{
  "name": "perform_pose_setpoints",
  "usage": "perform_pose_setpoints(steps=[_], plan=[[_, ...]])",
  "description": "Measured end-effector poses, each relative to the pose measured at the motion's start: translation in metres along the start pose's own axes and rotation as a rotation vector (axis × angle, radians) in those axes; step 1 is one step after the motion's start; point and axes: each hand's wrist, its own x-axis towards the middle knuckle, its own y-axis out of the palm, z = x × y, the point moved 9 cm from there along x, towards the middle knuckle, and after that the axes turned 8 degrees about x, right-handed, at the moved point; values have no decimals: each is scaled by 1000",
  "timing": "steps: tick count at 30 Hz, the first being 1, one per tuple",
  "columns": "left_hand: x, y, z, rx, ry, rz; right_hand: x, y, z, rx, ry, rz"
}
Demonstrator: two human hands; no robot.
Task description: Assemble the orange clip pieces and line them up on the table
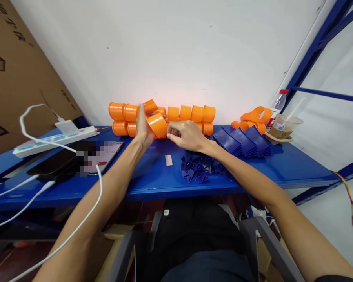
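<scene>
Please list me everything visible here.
cylinders: many, orange, wall
held piece: one, orange, centre
loose bands: several, orange, right
flat stacks: three, blue, right
small parts: many, blue, front
tab: one, pale, centre
bottle: one, clear, right
cup: one, clear, right
phone: one, pinkish, left
device: one, black, left
power strip: one, white, left
charger: one, white, left
cables: several, white, left
carton: one, brown, left
table: one, blue, centre
frame: one, blue, right
wall: one, white, behind
chair: one, grey, below
left fingers: one hand, around held piece
right fingers: one hand, at its edge
</scene>
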Motion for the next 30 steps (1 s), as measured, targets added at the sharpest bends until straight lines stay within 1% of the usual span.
perform_pose_setpoints(steps=[1,3,4,6,8,10,13,17,20,22,24,27,30], plan=[[-1,-4,-3,-6,6,-38,-2,11,-3,3,1,91],[-3,-6,-7,16,2,-72,-9,33,-7,-5,-29,275],[-5,-5,-8,19,-8,-73,-13,43,-7,-9,-50,345],[-7,-2,-7,15,-35,-64,-19,58,-7,-6,-79,426],[-9,1,-6,10,-47,-57,-22,67,-7,2,-81,459],[-11,3,-5,15,-37,-57,-24,72,-6,-3,-81,454],[-13,5,-5,30,-28,-61,-23,75,-7,8,-76,419],[-15,6,-5,-14,-46,-78,-21,76,-11,112,-43,393],[-15,5,-5,-47,-49,-70,-17,69,-15,219,-19,356],[-15,5,-6,-43,-44,-53,-12,57,-18,310,-3,303],[-15,5,-6,-34,-50,-53,-7,41,-24,441,30,240],[-16,5,-6,-4,-78,-59,-2,12,-42,742,133,112],[-19,13,-4,9,-118,9,-2,-19,-69,1093,244,-103]])
